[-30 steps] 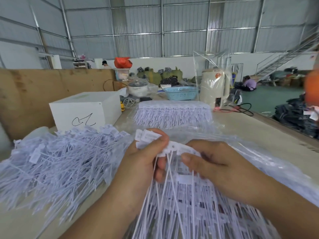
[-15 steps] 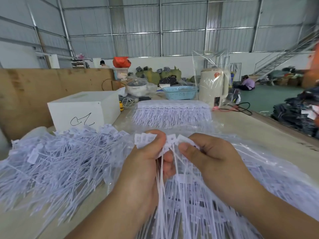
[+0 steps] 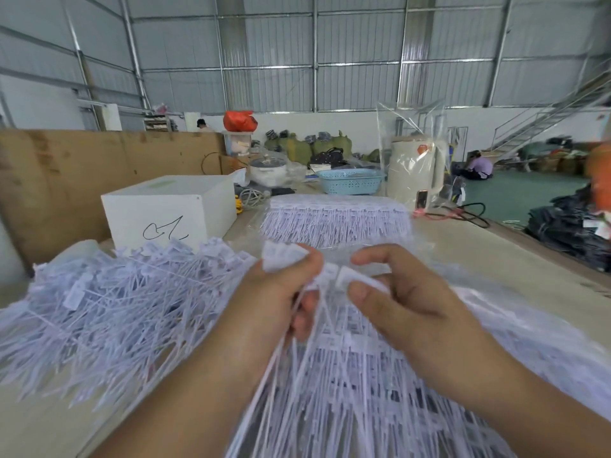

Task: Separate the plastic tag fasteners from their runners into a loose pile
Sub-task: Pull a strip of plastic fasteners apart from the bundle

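Left hand [image 3: 264,312]: fist gripping a bunch of tag fasteners [image 3: 281,259].
Right hand [image 3: 396,302]: thumb and fingers pinching the runner strip [image 3: 344,276].
Loose pile [image 3: 115,309]: left.

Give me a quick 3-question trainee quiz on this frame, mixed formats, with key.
1. True or false: the left hand holds a bunch of tag fasteners.
2. The loose pile lies on which side of the hands? A) the person's left B) the person's right C) behind the white box
3. Fill in: the blue basket stands beside the cream ____.

Key: 1 true; 2 A; 3 kettle.
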### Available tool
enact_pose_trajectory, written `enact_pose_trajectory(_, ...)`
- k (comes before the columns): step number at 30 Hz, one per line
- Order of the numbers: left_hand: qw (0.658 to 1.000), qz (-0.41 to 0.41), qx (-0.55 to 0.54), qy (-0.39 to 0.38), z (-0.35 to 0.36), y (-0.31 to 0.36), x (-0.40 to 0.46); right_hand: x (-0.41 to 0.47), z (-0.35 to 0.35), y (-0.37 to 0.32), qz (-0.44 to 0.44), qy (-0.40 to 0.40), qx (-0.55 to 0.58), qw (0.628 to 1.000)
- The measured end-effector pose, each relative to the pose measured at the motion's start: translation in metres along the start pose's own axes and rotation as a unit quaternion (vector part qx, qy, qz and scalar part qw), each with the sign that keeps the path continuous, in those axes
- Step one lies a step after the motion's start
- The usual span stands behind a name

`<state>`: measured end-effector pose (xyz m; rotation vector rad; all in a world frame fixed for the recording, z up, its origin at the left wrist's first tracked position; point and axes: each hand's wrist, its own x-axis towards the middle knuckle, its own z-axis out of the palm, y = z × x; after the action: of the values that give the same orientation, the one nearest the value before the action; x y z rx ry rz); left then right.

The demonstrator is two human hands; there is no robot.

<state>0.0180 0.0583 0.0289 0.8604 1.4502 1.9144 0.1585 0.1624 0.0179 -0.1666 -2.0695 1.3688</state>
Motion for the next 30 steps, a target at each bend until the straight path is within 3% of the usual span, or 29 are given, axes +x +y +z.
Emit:
enact_pose_trajectory(3, 0.998, -0.007, -0.011, -0.055, 0.014, -0.004, -0.009, 0.001, 0.004, 0.007, 0.001, -0.045, 0.017, 0.999)
enact_pose_trajectory(7, 0.995, -0.054, -0.047, -0.065, 0.018, -0.003, -0.015, 0.001, 0.005, 0.005, -0.018, -0.06, 0.026, 0.998)
enact_pose_trajectory(12, 0.993, -0.051, -0.04, -0.099, 0.015, -0.006, -0.014, 0.003, 0.002, 0.009, -0.018, -0.047, -0.051, 0.997)
enact_pose_trajectory(16, 0.998, -0.001, -0.009, -0.061, 0.016, -0.012, -0.011, 0.003, 0.003, 0.012, -0.004, -0.032, -0.049, 0.998)
enact_pose_trajectory(20, 0.998, 0.026, -0.057, -0.012, 0.012, -0.007, -0.008, 0.002, -0.004, 0.009, 0.001, -0.02, -0.074, 0.997)
enact_pose_trajectory(26, 0.999, 0.026, -0.027, -0.04, 0.01, -0.008, -0.01, 0.002, -0.009, 0.006, 0.048, -0.076, -0.017, 0.996)
enact_pose_trajectory(30, 0.999, 0.032, -0.033, -0.02, 0.013, -0.011, -0.011, 0.004, -0.005, 0.006, 0.033, -0.039, -0.03, 0.998)
